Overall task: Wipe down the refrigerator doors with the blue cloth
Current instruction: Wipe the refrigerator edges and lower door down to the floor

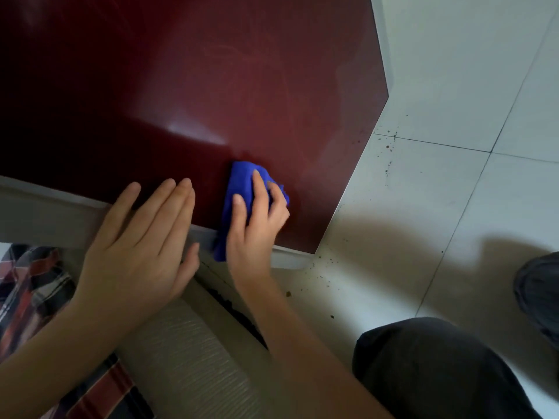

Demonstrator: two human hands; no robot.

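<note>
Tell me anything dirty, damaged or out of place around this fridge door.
Scattered dark specks, like spilled crumbs, dot the white floor tiles beside the corner of the red door. Faint swirly streaks show on it above the blue cloth. No damage shows.

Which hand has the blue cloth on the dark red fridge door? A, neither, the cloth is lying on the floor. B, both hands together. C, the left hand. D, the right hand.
D: the right hand holds the blue cloth against the refrigerator door, while the left hand lies flat at the door's edge without touching the cloth.
</note>
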